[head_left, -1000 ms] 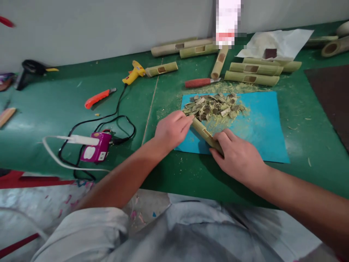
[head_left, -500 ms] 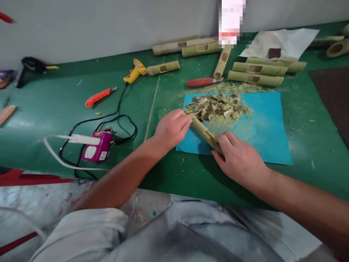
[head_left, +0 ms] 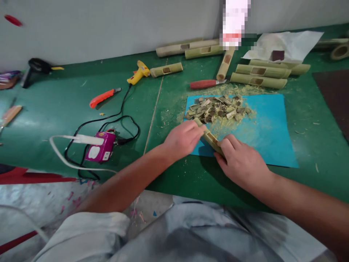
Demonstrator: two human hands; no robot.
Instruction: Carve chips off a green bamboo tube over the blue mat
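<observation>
A bamboo tube (head_left: 211, 138) with a rectangular opening cut in its side lies slanted between my hands, over the lower left part of a blue sheet (head_left: 278, 134). My left hand (head_left: 183, 141) is closed round it near its far end, whose tip shows past the fingers. My right hand (head_left: 242, 156) wraps the near end, covering it, with the thumb underneath and the fingers beside the opening. Just beyond the tube, bamboo chips and shavings (head_left: 218, 107) are heaped on the sheet. A red-handled carving knife (head_left: 204, 84) lies behind the heap.
More notched bamboo tubes (head_left: 259, 80) lie at the back. To the left are a yellow glue gun (head_left: 138, 74), an orange utility knife (head_left: 102, 98) and a purple power socket (head_left: 100, 146) with looped cords. White paper (head_left: 294, 43) lies back right, near a dark brown sheet (head_left: 332, 94).
My left hand has slid down the bamboo tube toward the right hand, so the tube's far tip now shows. The right hand keeps its grip. The view has shifted slightly.
</observation>
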